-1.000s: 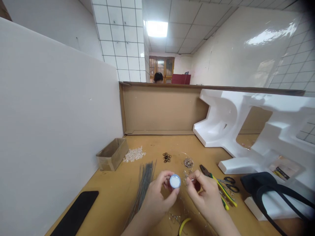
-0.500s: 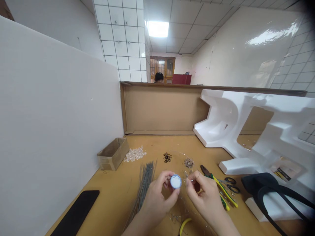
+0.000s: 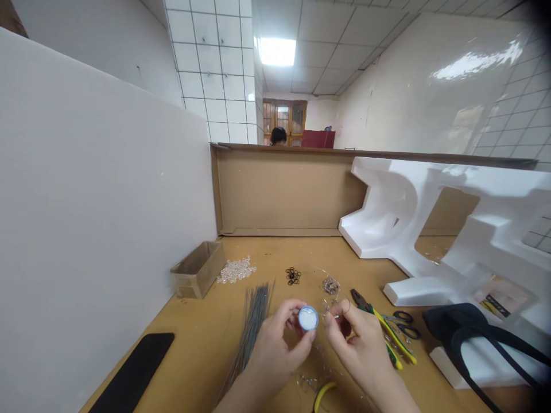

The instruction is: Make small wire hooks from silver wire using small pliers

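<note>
1. Head view: left hand (image 3: 282, 335) pinching a blue-rimmed round piece (image 3: 308, 318) above the surface (image 3: 198, 335).
2. Right hand's (image 3: 359, 338) grip: pinched on something too tiny to identify.
3. Piece is probably light, stiff; I'd hold its sides.

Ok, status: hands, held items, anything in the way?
Left hand gripping round blue-rimmed object. Right hand pinching something small, unclear. Pliers beside right hand, not between hands.
</note>
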A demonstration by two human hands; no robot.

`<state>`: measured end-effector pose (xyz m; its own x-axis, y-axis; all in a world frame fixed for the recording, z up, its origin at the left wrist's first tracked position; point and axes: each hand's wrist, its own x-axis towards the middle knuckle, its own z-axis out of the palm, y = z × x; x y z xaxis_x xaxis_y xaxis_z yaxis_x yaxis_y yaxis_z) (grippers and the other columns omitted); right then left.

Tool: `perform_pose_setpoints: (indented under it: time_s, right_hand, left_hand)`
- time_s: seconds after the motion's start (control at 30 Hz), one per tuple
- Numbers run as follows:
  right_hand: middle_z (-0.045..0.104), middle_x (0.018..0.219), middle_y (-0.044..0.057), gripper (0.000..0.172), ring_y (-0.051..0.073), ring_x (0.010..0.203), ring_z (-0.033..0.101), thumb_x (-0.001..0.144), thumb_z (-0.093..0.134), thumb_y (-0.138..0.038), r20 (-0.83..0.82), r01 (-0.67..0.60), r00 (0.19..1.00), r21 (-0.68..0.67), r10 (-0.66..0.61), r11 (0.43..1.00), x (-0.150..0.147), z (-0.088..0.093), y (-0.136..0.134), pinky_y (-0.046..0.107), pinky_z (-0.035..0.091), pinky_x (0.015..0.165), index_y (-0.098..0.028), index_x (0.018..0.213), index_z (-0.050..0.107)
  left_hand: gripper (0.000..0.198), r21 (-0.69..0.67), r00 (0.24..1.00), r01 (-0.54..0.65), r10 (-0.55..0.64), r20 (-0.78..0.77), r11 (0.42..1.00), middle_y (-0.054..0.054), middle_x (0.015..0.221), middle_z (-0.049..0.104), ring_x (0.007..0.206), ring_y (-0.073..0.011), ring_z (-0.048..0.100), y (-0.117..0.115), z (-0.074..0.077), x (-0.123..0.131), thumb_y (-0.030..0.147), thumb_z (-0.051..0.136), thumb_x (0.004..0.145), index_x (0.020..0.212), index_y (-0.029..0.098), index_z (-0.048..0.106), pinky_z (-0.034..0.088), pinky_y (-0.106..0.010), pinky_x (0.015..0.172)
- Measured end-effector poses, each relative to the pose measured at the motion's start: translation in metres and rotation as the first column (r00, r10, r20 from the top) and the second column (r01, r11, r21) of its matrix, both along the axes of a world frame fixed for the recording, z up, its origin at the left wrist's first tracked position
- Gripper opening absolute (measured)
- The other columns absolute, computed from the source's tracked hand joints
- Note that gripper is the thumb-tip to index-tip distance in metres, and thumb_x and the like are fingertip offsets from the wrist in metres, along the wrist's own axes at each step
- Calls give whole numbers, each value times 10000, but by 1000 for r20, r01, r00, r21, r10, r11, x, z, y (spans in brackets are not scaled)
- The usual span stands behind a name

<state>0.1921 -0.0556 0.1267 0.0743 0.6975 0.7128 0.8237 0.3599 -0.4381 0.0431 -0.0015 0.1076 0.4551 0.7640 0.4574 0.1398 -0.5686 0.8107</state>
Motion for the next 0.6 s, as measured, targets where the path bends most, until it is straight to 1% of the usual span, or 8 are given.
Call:
perform_pose_setpoints:
  time_s: [0.13,0.4,0.6]
  right_hand:
    - [439,483,-59,147,71,423,424,764,494,-152,4,-1,1000,-1,1,1000,0,0,0,179,323,455,-191,626,457]
    - [433,486,-55,152,77,430,425,765,484,-155,11,-2,1000,-10,2,1000,-1,2,0,185,324,453,-194,623,449]
    - [438,484,-56,144,75,423,421,765,483,-150,8,-1,1000,-6,1,1000,0,2,0,185,324,450,-194,630,456]
  left_hand:
    - [241,7,1000,-3,3,2,1000,-17,806,642,718,-125,586,0,-1,0,185,550,735,970,189,500,469,-240,667]
    - [234,-18,1000,6,-6,0,1000,-23,817,645,732,-131,590,-2,4,0,185,543,739,969,183,500,471,-247,674]
    - [244,-10,1000,10,-9,4,1000,-24,818,644,728,-133,591,0,1,0,182,544,735,974,185,496,473,-252,672]
